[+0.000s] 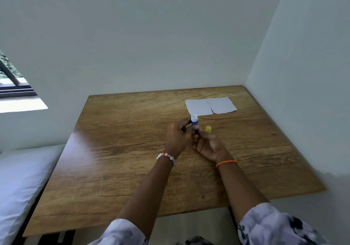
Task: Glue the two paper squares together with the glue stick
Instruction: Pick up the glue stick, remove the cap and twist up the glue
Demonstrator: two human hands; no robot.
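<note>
While the left hand [178,136] clamps the uncapped glue stick [194,122] and the right hand [207,143] pinches its base and the yellow cap [208,129] — glue likely being wound up — two paper squares [210,105] wait just beyond, needing glue next.

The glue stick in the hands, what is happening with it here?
A person holds the blue glue stick upright above the wooden table, with the left hand around its body and the right hand at its base. Its yellow cap is already off and sits by the right hand. The two white paper squares lie side by side farther back, not yet glued.
</note>
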